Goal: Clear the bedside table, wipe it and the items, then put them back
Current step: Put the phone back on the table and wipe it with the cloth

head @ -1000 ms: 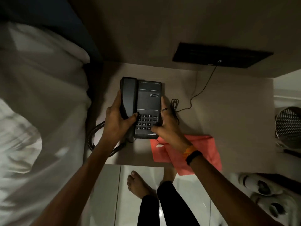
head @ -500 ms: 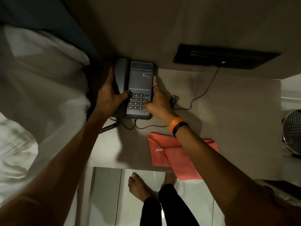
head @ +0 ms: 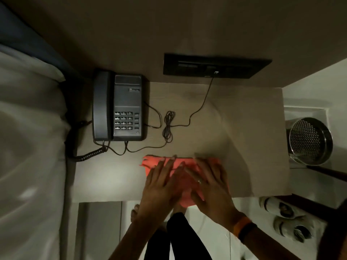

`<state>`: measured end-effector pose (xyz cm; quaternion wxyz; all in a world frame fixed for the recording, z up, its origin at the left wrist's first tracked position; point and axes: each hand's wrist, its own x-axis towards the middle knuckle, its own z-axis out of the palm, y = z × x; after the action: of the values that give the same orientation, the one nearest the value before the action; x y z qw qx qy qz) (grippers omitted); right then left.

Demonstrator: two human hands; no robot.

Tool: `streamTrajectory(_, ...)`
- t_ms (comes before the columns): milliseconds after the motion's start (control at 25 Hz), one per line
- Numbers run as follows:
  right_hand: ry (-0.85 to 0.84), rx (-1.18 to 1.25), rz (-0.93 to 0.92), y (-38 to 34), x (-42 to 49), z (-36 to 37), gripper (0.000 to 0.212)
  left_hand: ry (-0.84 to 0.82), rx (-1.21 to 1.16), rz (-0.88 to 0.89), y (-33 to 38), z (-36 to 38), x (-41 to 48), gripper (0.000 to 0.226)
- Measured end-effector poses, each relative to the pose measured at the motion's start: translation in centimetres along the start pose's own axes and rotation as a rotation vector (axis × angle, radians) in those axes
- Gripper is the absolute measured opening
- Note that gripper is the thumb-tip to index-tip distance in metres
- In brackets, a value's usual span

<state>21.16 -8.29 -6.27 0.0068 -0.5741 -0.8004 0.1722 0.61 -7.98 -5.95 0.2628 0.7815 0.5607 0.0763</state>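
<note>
Nearest us, our left hand (head: 161, 186) and right hand (head: 210, 184) lie flat, fingers spread, side by side on the red cloth (head: 180, 166). Neither grip is closed on anything; the palms only press down on it. The cloth sits at the near edge of the counter (head: 244, 147), its near part hanging over that edge between our wrists.

Beyond the left hand and well apart from it, the dark telephone (head: 120, 107) stands at the far left corner of the counter, handset in its cradle, its coiled cord (head: 86, 154) trailing toward us. Beyond the fingertips a thin cable (head: 199, 107) runs from a small bundle up to the black wall panel (head: 216, 66).
</note>
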Motion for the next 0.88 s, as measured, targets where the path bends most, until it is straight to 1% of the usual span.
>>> streamTrajectory(40, -0.075, -0.088, -0.002, 1.0, -1.2, 0.7, 0.067, -0.027, 0.031, -0.014, 0.3, 0.7, -0.1, 0.074)
streamTrajectory(80, -0.121, -0.145, -0.011, 1.5, -1.9, 1.4, 0.07, -0.038, 0.04, -0.036, 0.5, 1.3, -0.3, 0.072)
streamTrajectory(160, -0.111, -0.172, -0.029, 1.1, -2.0, 2.4, 0.07, -0.017, 0.006, -0.078, 0.9, 1.7, -0.2, 0.064)
streamTrajectory(240, -0.055, -0.082, 0.014, 0.0, -1.4, 2.5, 0.08, 0.001, -0.055, -0.122, 1.6, 1.2, 0.0, 0.057)
streamTrajectory(280, -0.042, 0.012, 0.048, -0.9, -0.5, 2.1, 0.083, 0.02, -0.078, -0.139, 1.5, 0.2, 0.0, 0.055)
streamTrajectory(320, -0.03, 0.106, 0.063, -1.7, 0.4, 1.6, 0.079, 0.043, -0.113, -0.153, 1.4, -0.8, 0.2, 0.053)
streamTrajectory(360, 0.004, 0.189, 0.039, -2.7, 1.6, 0.7, 0.068, 0.076, -0.167, -0.17, 0.9, -2.1, 0.3, 0.049)
streamTrajectory(400, 0.084, 0.257, -0.016, -4.1, 3.4, -0.4, 0.054, 0.112, -0.216, -0.184, -0.2, -4.0, 0.3, 0.043)
streamTrajectory(440, 0.187, 0.309, -0.076, -5.8, 5.8, -1.8, 0.045, 0.166, -0.245, -0.176, -1.5, -6.2, 0.7, 0.038)
streamTrajectory(480, 0.273, 0.345, -0.115, -7.5, 8.9, -3.3, 0.043, 0.253, -0.235, -0.157, -3.1, -8.7, 1.7, 0.034)
streamTrajectory(520, 0.322, 0.372, -0.128, -9.4, 12.2, -4.9, 0.043, 0.355, -0.185, -0.139, -5.1, -11.3, 3.1, 0.032)
streamTrajectory(600, 0.348, 0.443, -0.1, -12.8, 19.2, -7.8, 0.042, 0.525, -0.043, -0.158, -9.3, -16.0, 7.2, 0.032)
streamTrajectory(640, 0.328, 0.459, -0.073, -13.9, 22.6, -8.8, 0.042, 0.562, 0.028, -0.196, -11.2, -17.7, 9.6, 0.033)
streamTrajectory(680, 0.284, 0.416, -0.05, -14.5, 25.6, -9.4, 0.043, 0.551, 0.068, -0.242, -13.0, -18.9, 11.8, 0.035)
streamTrajectory(720, 0.222, 0.324, -0.036, -15.0, 27.9, -9.5, 0.047, 0.49, 0.061, -0.279, -14.7, -19.4, 13.3, 0.035)
streamTrajectory(800, 0.064, 0.154, -0.026, -15.3, 30.3, -8.5, 0.056, 0.309, -0.053, -0.306, -16.6, -19.1, 14.9, 0.033)
streamTrajectory(840, 0.016, 0.123, -0.018, -15.2, 30.4, -7.9, 0.058, 0.28, -0.103, -0.313, -16.8, -18.7, 14.8, 0.031)
streamTrajectory(880, 0.014, 0.119, -0.011, -15.1, 29.9, -7.4, 0.059, 0.291, -0.15, -0.329, -16.7, -18.2, 14.2, 0.031)
